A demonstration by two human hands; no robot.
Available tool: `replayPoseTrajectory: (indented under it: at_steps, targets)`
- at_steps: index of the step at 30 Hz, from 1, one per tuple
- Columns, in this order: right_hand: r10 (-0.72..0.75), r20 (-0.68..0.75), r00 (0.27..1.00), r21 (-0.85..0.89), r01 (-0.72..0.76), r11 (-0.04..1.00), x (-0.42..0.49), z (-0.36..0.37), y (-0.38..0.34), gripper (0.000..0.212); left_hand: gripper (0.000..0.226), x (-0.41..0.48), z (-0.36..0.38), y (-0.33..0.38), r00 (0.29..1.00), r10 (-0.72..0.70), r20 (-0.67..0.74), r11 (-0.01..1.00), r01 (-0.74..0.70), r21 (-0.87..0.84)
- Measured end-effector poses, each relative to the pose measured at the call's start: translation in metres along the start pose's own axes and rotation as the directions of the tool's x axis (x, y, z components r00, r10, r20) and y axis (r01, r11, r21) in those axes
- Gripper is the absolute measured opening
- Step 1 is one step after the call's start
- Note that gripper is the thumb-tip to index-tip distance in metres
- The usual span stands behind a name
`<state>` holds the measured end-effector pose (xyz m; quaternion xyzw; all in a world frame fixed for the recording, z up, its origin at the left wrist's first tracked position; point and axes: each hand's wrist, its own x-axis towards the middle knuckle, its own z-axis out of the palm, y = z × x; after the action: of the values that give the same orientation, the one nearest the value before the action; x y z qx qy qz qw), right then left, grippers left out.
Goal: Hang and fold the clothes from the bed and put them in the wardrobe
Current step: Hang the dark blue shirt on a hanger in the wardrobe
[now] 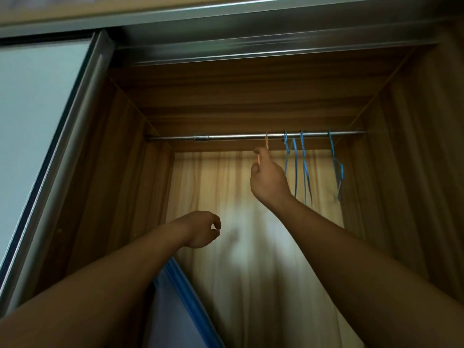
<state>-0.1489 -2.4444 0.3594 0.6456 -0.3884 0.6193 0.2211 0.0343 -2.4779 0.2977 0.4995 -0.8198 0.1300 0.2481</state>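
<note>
I look up into an open wooden wardrobe (pixel 120 151) with a metal rail (pixel 226 137) across its top. My right hand (pixel 270 178) is raised and grips an orange hanger (pixel 267 143) whose hook sits on the rail. A pale cream garment (pixel 251 247) hangs below it and fills the middle of the wardrobe. Three empty blue hangers (pixel 305 167) hang on the rail to the right of my hand. My left hand (pixel 202 229) is lower and to the left, fingers loosely curled, holding nothing. A blue and grey garment (pixel 173 310) shows at the bottom between my arms.
A sliding door with a pale panel (pixel 37 116) and a metal frame (pixel 82 116) stands on the left. The door track (pixel 251 41) runs overhead. The right side wall (pixel 406 159) of the wardrobe is close to the blue hangers.
</note>
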Motion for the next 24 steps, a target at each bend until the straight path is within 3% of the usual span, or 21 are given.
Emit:
replayPoseTrajectory:
  at_steps: [3,8,17,24]
  targets:
    - [0.044,-0.022,0.999,0.145,-0.04,0.989,0.004,0.003,0.001,0.027,0.038,-0.003,-0.002,-0.005,1.0,-0.001,-0.018,1.0,0.001,-0.006]
    - [0.017,-0.01,1.0,0.181,-0.015,0.983,0.0,0.001,0.002,0.027,0.038,-0.006,-0.002,-0.008,0.999,-0.004,-0.033,1.0,0.004,-0.017]
    - [-0.019,-0.08,0.997,0.133,0.029,0.991,-0.013,-0.012,0.001,0.032,0.038,-0.006,0.006,-0.012,0.999,-0.017,-0.035,0.997,0.014,-0.074]
    - [-0.09,-0.196,0.976,0.056,0.103,0.993,-0.054,-0.027,-0.016,0.048,0.042,-0.01,0.02,-0.016,0.989,-0.078,-0.127,0.974,0.049,-0.22]
